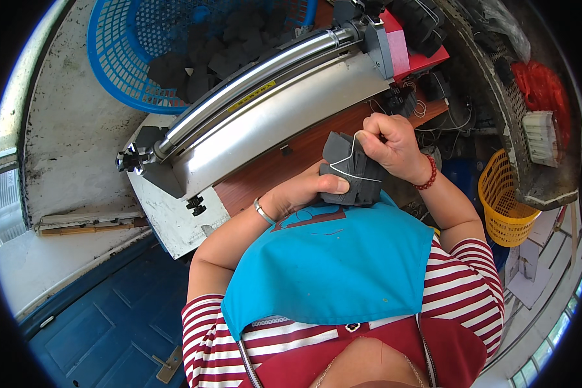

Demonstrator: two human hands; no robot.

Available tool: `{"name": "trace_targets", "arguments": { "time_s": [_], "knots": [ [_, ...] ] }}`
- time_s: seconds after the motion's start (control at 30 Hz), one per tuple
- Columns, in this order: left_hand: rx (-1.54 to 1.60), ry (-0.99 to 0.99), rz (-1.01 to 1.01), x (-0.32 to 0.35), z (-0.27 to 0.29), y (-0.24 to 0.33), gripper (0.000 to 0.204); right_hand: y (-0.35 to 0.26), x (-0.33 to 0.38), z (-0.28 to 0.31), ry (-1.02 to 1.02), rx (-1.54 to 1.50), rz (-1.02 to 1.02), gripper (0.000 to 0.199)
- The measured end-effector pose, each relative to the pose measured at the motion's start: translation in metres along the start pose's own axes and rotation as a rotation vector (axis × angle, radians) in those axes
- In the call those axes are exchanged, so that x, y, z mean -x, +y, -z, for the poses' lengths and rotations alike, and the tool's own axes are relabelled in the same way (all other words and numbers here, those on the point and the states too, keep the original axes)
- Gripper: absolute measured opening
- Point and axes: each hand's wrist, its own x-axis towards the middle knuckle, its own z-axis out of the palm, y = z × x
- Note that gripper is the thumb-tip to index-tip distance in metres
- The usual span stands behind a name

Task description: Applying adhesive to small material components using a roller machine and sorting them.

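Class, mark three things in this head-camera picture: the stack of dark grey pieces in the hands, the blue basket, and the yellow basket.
Stack of dark grey pieces (pixel 349 169), head view, on its front face.
Blue basket (pixel 113 58), head view, on its left wall.
Yellow basket (pixel 501 200), head view, on its side wall.

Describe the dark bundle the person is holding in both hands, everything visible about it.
The dark bundle is a stack of flat, dark grey pieces, matte and foam-like or felt-like in look, edges roughly aligned. A thin white string crosses its face in a loop. The left hand grips it from below, thumb pressed across the front; the right hand pinches the string at the top edge. It is held above the blue apron, in front of the metal roller machine.
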Motion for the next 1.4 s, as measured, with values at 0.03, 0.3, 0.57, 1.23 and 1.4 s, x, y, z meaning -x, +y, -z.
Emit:
{"name": "trace_targets", "arguments": {
  "time_s": [0.03,0.3,0.57,1.23,1.4],
  "knots": [
    [-0.021,-0.015,-0.011,0.000,0.000,0.001,0.069,0.003,0.000,-0.001,0.041,-0.025,-0.051,0.026],
    [-0.297,-0.027,-0.088,-0.002,-0.009,-0.002,0.065,0.016,0.005,-0.002,0.103,-0.326,-0.324,0.029],
    [-0.469,-0.136,0.065,-0.004,-0.012,0.013,0.082,0.026,-0.007,-0.006,0.043,-0.299,-0.279,0.027],
    [-0.493,0.114,-0.177,-0.014,-0.009,-0.003,0.096,-0.003,0.018,0.011,0.052,-0.215,-0.117,0.010],
    [-0.431,0.046,-0.035,-0.020,0.001,-0.006,0.072,0.047,0.031,-0.006,0.144,-0.345,-0.410,0.012]
  ]
}}
